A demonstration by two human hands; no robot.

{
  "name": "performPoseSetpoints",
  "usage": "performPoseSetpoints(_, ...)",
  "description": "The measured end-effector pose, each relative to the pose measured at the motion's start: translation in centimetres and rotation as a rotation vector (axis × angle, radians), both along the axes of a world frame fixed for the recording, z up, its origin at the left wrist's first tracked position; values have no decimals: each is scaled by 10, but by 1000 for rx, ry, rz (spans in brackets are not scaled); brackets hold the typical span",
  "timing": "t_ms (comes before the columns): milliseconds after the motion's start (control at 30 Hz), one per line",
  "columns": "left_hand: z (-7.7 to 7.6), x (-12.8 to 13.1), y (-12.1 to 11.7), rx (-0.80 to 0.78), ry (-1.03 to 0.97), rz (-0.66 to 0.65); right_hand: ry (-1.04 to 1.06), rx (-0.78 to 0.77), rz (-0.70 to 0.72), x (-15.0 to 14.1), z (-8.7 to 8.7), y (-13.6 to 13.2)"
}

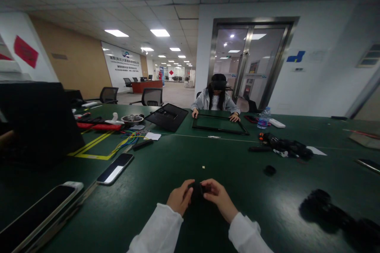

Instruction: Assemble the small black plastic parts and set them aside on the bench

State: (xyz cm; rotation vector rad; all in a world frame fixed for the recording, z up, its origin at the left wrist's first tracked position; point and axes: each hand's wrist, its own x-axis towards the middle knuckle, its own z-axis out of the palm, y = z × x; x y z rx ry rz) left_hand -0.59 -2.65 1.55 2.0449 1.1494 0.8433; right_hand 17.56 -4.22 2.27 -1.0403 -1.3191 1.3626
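Note:
Between my two hands is a small, dark, rounded part [197, 191], just above the green table; its exact kind does not show. My left hand [181, 197] is closed on its left side, thumb and fingers against it. From the right, my right hand [218, 197] pinches the same part with thumb and forefinger. A tiny pale square piece [203, 167] lies on the table just beyond my hands. To the right sits a small black round piece [269, 170], and closer to me a black jointed assembly [329, 209], blurred.
Phones [115, 168] and a black monitor-like panel [38, 120] stand left, near coloured wires [127, 141]. Across the table [166, 158] a person [216, 95] holds a black rectangular frame [221, 129]. A water bottle [264, 118] and more black parts [287, 146] lie right.

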Motion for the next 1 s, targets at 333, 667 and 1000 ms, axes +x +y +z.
performPoseSetpoints(333, -11, 1, 4, 250, -29, -83, 97, -48, -80, -1, -7, 3)
performPoseSetpoints(667, -14, -1, 8, 272, -17, -26, 71, -36, -77, -2, -6, 3)
performPoseSetpoints(1000, -9, -1, 7, 124, -46, 99, 32, -17, -31, -1, -1, 0)
